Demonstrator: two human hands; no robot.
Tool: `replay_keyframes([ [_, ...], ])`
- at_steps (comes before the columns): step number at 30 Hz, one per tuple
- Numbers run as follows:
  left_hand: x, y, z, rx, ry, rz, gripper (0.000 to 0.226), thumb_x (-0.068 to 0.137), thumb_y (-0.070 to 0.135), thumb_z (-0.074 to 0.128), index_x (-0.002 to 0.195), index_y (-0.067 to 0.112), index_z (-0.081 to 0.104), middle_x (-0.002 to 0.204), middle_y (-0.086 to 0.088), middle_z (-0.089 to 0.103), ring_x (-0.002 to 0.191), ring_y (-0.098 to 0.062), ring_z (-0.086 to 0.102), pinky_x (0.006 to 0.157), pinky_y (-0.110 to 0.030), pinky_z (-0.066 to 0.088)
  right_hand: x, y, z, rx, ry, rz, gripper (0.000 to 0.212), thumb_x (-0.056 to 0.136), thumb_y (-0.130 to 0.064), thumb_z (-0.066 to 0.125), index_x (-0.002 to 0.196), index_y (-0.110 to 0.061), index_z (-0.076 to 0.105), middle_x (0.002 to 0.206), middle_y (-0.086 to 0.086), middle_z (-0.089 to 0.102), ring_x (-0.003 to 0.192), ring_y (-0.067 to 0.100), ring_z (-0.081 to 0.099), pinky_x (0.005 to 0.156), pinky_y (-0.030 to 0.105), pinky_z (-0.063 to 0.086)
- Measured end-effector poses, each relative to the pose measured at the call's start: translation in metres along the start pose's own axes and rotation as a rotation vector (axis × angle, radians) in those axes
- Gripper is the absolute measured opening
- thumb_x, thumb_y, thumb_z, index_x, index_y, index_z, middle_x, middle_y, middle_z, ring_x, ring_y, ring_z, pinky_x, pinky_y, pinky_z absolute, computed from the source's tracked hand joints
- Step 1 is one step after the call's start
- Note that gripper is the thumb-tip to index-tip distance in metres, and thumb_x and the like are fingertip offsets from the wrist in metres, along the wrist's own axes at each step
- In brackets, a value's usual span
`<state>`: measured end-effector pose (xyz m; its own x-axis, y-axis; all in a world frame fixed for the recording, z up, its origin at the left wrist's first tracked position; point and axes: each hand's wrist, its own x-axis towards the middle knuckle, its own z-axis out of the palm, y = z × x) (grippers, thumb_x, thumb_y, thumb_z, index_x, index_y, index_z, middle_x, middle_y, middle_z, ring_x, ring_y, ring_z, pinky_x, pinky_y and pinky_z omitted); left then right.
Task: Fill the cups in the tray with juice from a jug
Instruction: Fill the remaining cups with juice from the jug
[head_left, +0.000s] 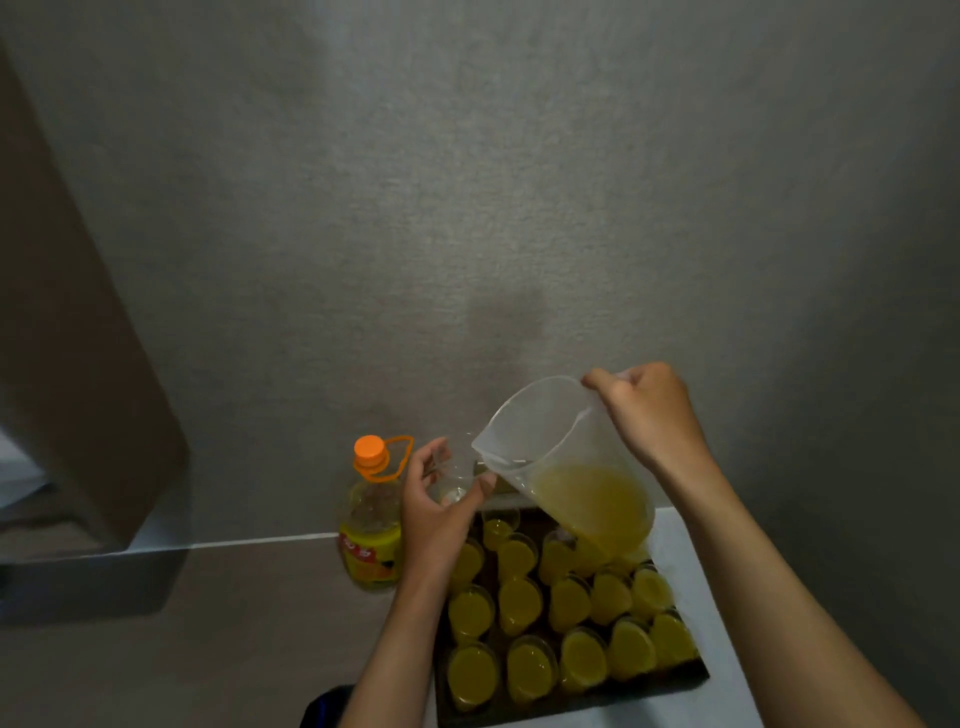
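My right hand (647, 410) grips the handle of a clear plastic jug (550, 441), tilted to the left, with yellow juice (597, 499) pooled in its lower part. Its spout sits right at the rim of a clear empty cup (457, 480) that my left hand (436, 514) holds up above the tray's far left corner. No stream of juice is visible. Below, a dark tray (566, 704) carries several clear cups of yellow juice (470, 616) in rows.
A juice bottle (371, 525) with an orange cap and yellow label stands just left of the tray, close to my left wrist. The tray rests on a white surface (727, 649) against a grey wall. A brown block (78, 364) juts in at the left.
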<state>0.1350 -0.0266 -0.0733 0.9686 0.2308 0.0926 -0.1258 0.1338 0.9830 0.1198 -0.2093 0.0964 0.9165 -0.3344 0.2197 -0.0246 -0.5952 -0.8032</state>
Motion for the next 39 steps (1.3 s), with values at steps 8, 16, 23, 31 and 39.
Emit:
replay_keyframes([
  [8, 0.000, 0.024, -0.005, -0.033, -0.004, 0.021, 0.059, 0.074, 0.017, 0.091, 0.123, 0.033, 0.061, 0.125, 0.013, 0.063, 0.119, 0.000, 0.055, 0.105, -0.039, 0.049, 0.012, -0.035, -0.007, -0.164, -0.006, -0.127, 0.047, 0.084, -0.032, 0.065, 0.049, -0.020, 0.037, 0.040, -0.007, 0.032, 0.042, 0.019, 0.035, 0.053, 0.035, 0.033],
  [16, -0.003, 0.034, -0.010, -0.055, -0.001, 0.019, 0.059, 0.073, 0.019, 0.091, 0.122, 0.032, 0.062, 0.123, 0.013, 0.064, 0.118, -0.004, 0.057, 0.100, -0.033, 0.050, 0.014, -0.057, -0.006, -0.309, 0.008, -0.200, 0.045, 0.085, -0.033, 0.066, 0.053, -0.018, 0.038, 0.042, -0.006, 0.032, 0.043, 0.019, 0.034, 0.050, 0.032, 0.028],
  [23, -0.006, 0.031, -0.014, -0.046, -0.025, 0.005, 0.058, 0.074, 0.024, 0.090, 0.123, 0.037, 0.061, 0.126, 0.017, 0.063, 0.122, -0.006, 0.055, 0.102, -0.040, 0.050, 0.016, -0.067, -0.003, -0.358, -0.013, -0.215, 0.047, 0.084, -0.032, 0.066, 0.050, -0.017, 0.037, 0.037, -0.006, 0.030, 0.043, 0.020, 0.035, 0.049, 0.030, 0.028],
  [31, -0.008, 0.031, -0.017, -0.054, -0.026, 0.004, 0.058, 0.075, 0.023, 0.090, 0.123, 0.036, 0.061, 0.125, 0.018, 0.063, 0.122, -0.004, 0.054, 0.099, -0.031, 0.047, 0.014, -0.074, 0.002, -0.415, -0.011, -0.258, 0.043, 0.085, -0.037, 0.065, 0.054, -0.016, 0.044, 0.052, 0.004, 0.046, 0.052, 0.025, 0.046, 0.051, 0.031, 0.032],
  [39, -0.010, 0.031, -0.020, -0.061, -0.019, 0.013, 0.058, 0.075, 0.022, 0.090, 0.123, 0.037, 0.060, 0.125, 0.016, 0.063, 0.122, -0.005, 0.054, 0.095, -0.029, 0.047, 0.010, -0.078, 0.001, -0.424, -0.038, -0.270, 0.040, 0.085, -0.037, 0.066, 0.057, -0.018, 0.044, 0.052, 0.001, 0.042, 0.050, 0.021, 0.040, 0.053, 0.032, 0.032],
])
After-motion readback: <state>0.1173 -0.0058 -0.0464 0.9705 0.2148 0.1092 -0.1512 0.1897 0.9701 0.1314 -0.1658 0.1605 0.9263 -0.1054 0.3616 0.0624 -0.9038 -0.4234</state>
